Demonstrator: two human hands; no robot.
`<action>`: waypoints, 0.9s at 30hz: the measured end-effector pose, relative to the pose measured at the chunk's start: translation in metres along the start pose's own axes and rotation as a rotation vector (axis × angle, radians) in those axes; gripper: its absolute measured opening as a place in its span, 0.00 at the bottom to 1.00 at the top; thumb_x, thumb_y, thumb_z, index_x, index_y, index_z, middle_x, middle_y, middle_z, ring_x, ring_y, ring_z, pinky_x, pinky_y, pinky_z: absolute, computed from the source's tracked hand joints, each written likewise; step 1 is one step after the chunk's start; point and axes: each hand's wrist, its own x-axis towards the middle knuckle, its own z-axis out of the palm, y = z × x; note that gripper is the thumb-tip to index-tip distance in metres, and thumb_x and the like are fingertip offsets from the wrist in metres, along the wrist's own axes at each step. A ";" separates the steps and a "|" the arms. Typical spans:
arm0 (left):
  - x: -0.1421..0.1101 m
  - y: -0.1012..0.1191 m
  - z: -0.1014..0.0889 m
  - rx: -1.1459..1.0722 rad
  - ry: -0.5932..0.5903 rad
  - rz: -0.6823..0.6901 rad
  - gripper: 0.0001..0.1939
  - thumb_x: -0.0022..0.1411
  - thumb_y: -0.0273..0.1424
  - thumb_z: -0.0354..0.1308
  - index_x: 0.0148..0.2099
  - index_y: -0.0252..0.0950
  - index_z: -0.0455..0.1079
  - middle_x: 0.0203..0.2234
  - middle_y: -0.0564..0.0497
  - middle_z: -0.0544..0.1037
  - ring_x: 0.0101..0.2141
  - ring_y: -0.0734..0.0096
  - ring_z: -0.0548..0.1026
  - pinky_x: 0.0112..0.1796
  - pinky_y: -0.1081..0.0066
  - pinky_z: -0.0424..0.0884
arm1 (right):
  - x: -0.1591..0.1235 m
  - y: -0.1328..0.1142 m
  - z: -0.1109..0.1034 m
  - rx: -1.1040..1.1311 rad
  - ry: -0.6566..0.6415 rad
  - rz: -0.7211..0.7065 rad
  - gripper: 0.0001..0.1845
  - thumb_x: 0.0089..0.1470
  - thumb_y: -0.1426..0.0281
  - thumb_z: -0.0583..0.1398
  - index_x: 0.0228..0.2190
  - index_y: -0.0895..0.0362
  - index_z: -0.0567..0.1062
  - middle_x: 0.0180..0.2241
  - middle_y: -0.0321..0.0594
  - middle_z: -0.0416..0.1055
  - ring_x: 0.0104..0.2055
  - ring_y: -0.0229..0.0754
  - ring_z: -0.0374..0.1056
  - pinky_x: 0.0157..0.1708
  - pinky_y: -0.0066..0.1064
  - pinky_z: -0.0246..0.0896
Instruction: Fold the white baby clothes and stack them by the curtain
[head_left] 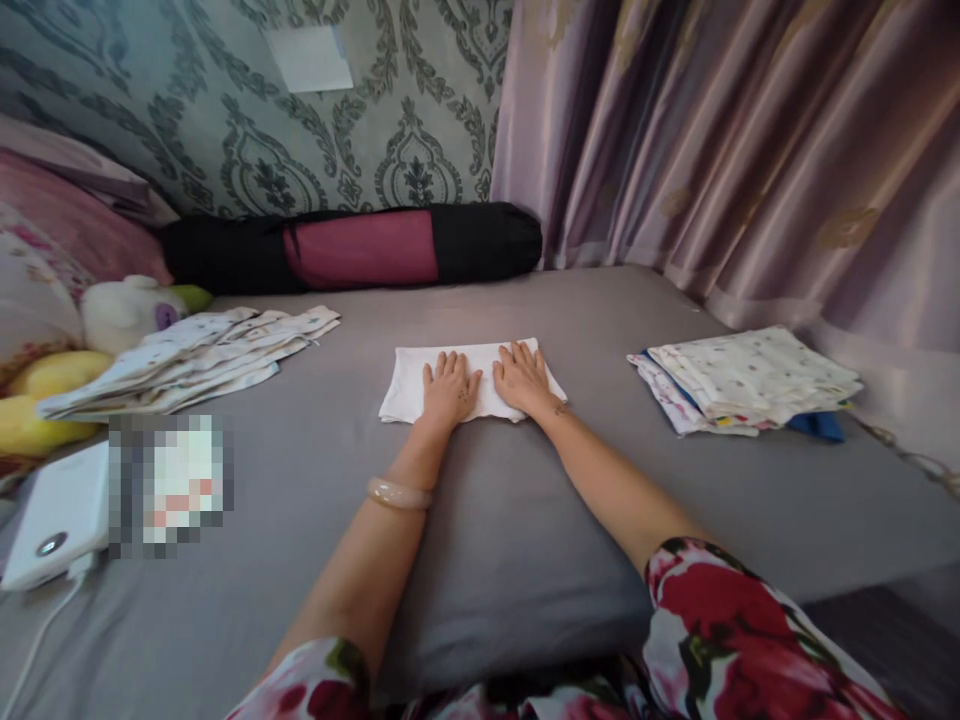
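Note:
A white folded cloth (pixel 409 375) lies flat on the grey bed sheet (pixel 517 540) in front of me. My left hand (pixel 451 388) rests palm down on its left half, fingers spread a little. On the right half, my right hand (pixel 523 378) also lies flat with its fingers stretched out. Neither hand grips anything. The palms hide parts of the cloth beneath them. A pale bangle (pixel 400 495) circles my left forearm.
Folded printed cloths (pixel 757 375) are stacked at the right. Loose patterned cloths (pixel 202 355) lie at the left beside plush toys (pixel 124 310). A white power bank (pixel 64 515) with a cable sits near left. A black and maroon long bag (pixel 360 248) lies along the wall.

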 end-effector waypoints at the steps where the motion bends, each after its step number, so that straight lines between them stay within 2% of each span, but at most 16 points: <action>1: 0.001 -0.002 -0.003 -0.018 0.027 -0.012 0.29 0.70 0.40 0.37 0.66 0.28 0.56 0.65 0.39 0.59 0.65 0.53 0.53 0.63 0.49 0.48 | 0.000 -0.002 -0.001 -0.002 0.003 0.000 0.29 0.65 0.65 0.43 0.62 0.65 0.59 0.65 0.55 0.51 0.68 0.54 0.42 0.65 0.51 0.32; 4: 0.002 -0.014 -0.012 -0.047 0.138 -0.071 0.25 0.69 0.33 0.39 0.62 0.30 0.61 0.61 0.39 0.64 0.63 0.55 0.58 0.62 0.51 0.50 | 0.002 -0.016 -0.003 -0.002 0.010 -0.031 0.28 0.65 0.66 0.43 0.62 0.65 0.60 0.66 0.54 0.50 0.69 0.53 0.41 0.65 0.52 0.30; 7: 0.003 -0.032 -0.020 -0.053 0.210 -0.122 0.22 0.67 0.29 0.42 0.59 0.31 0.63 0.59 0.39 0.68 0.62 0.54 0.60 0.61 0.52 0.52 | 0.005 -0.034 0.000 0.029 -0.011 -0.093 0.29 0.65 0.64 0.42 0.62 0.63 0.59 0.66 0.53 0.49 0.69 0.53 0.41 0.64 0.52 0.33; 11: 0.002 -0.052 -0.025 -0.058 0.191 -0.187 0.21 0.65 0.27 0.43 0.58 0.30 0.63 0.59 0.37 0.67 0.62 0.53 0.60 0.59 0.52 0.56 | 0.005 -0.048 0.007 0.029 -0.018 -0.121 0.29 0.66 0.62 0.42 0.63 0.62 0.59 0.66 0.52 0.50 0.68 0.53 0.43 0.64 0.53 0.34; 18: 0.006 -0.068 -0.023 -0.117 0.200 -0.263 0.22 0.62 0.27 0.46 0.58 0.32 0.64 0.58 0.36 0.68 0.61 0.50 0.60 0.58 0.50 0.57 | 0.003 -0.047 0.009 0.011 -0.033 -0.110 0.30 0.66 0.61 0.42 0.63 0.62 0.58 0.66 0.52 0.50 0.68 0.53 0.43 0.64 0.52 0.32; 23: 0.012 -0.078 -0.022 -0.312 0.293 -0.314 0.21 0.61 0.27 0.47 0.56 0.32 0.67 0.52 0.36 0.74 0.55 0.54 0.69 0.55 0.54 0.62 | 0.007 -0.059 0.007 0.030 -0.029 -0.124 0.30 0.66 0.61 0.41 0.63 0.63 0.58 0.66 0.52 0.49 0.69 0.52 0.41 0.65 0.52 0.29; 27: 0.018 -0.086 -0.025 -0.523 0.436 -0.375 0.20 0.59 0.25 0.46 0.52 0.32 0.71 0.48 0.39 0.77 0.51 0.59 0.73 0.54 0.60 0.65 | 0.009 -0.077 0.009 0.069 -0.019 -0.162 0.30 0.67 0.60 0.41 0.63 0.63 0.58 0.66 0.51 0.50 0.69 0.50 0.41 0.65 0.50 0.30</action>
